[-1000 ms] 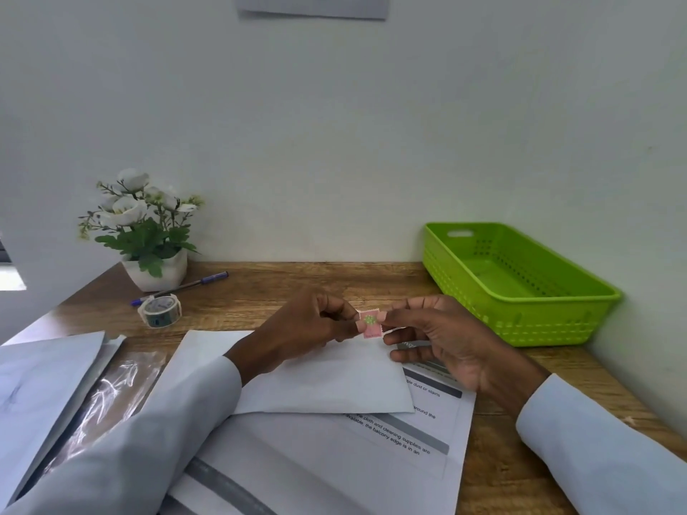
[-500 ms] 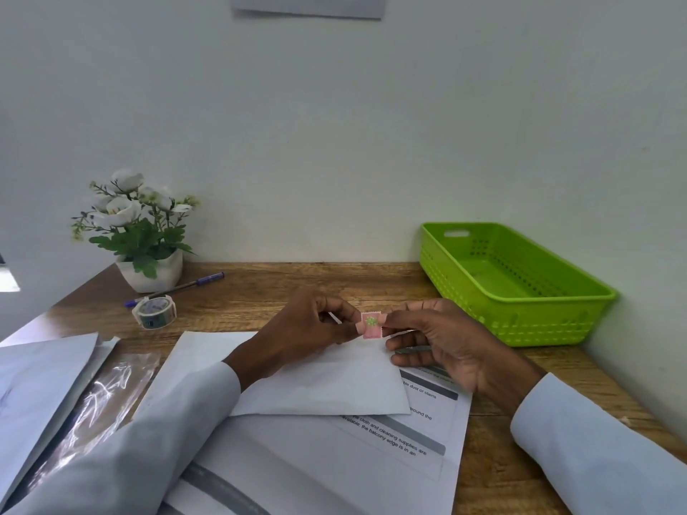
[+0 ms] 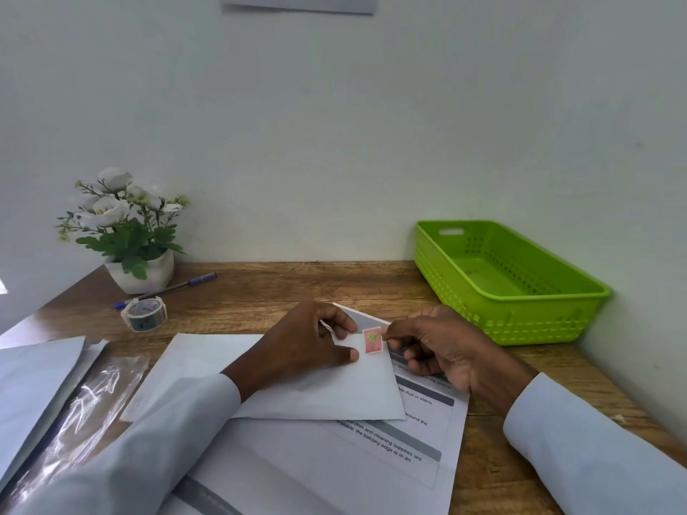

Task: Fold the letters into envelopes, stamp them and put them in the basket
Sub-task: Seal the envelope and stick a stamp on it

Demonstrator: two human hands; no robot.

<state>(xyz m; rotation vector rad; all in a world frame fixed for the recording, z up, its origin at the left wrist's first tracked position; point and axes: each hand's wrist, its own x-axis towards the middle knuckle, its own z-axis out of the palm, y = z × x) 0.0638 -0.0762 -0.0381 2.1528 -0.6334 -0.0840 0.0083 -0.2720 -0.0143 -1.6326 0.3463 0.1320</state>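
Pink, one small paper stamp point(image 3: 372, 339) lies at the top right corner of one white paper envelope point(image 3: 319, 388), its right edge pinched by the right hand point(image 3: 442, 351), while the left hand point(image 3: 301, 343) grips the envelope's corner with curled fingers. The envelope rests on printed letter sheets point(image 3: 401, 444). One lime-green perforated plastic basket point(image 3: 509, 284) sits well apart at the wooden desk's point(image 3: 282, 288) far right.

The left hand point(image 3: 308, 343) covers the envelope's point(image 3: 334, 388) middle. The printed letter point(image 3: 416, 440) lies partly under the envelope, its text mostly unreadable. The paper stack point(image 3: 33, 381) at the table's point(image 3: 282, 288) left edge is cropped.
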